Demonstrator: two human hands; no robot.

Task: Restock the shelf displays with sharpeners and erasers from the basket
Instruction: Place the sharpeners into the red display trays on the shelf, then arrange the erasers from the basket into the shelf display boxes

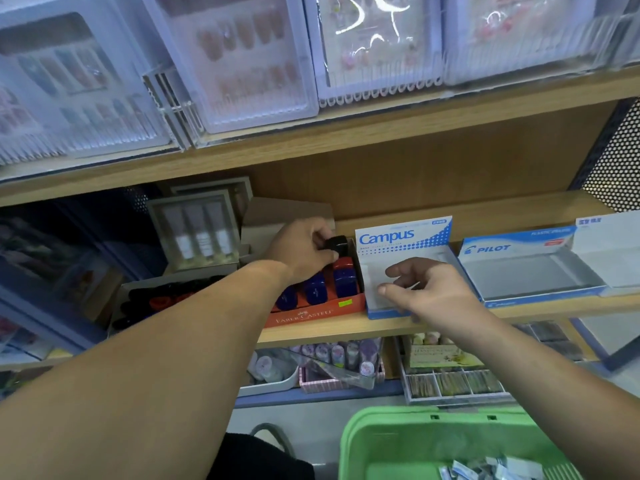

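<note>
My left hand (304,251) grips a black sharpener (335,244) at the back right corner of the red Faber-Castell display box (311,315), which holds blue and red sharpeners (344,280). My right hand (429,289) hovers with loosely spread fingers over the empty white and blue Campus display box (405,237); it holds nothing I can see. The green basket (381,441) sits at the bottom right, with small wrapped erasers (485,469) inside.
An empty Pilot display box (526,268) stands to the right of the Campus box on the wooden shelf (329,329). A box of black and orange sharpeners (162,299) lies to the left. Clear cases fill the upper shelf; small goods sit on the lower one.
</note>
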